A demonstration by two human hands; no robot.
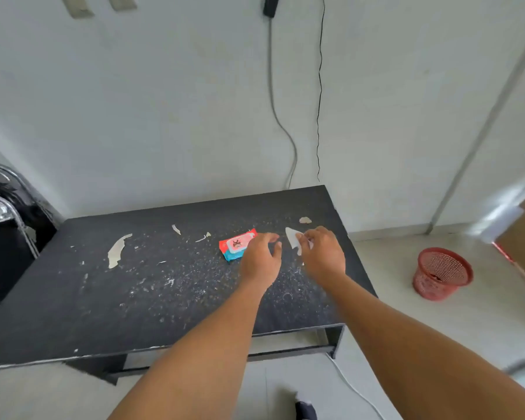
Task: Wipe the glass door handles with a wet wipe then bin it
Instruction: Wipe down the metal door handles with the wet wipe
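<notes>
Surface: a black, scuffed, rectangular table top (103, 298) with peeled patches, set against a white wall (164, 101).
Wipe pack: a red and blue soft pack of wet wipes (235, 245) lies on the table's far right part.
Left hand (261, 256): fingers loosely curled over the pack's right end, holding nothing; contact cannot be told.
Right hand (322, 253): fingertips pinch a white wet wipe (292, 239), just right of the pack, above the table.
Bin: a red mesh wastebasket (440, 274) stands on the pale floor, right of the table.

I can read nothing here; the label on the wipe pack (236, 244) on the bench (103, 298) is too blurred.
</notes>
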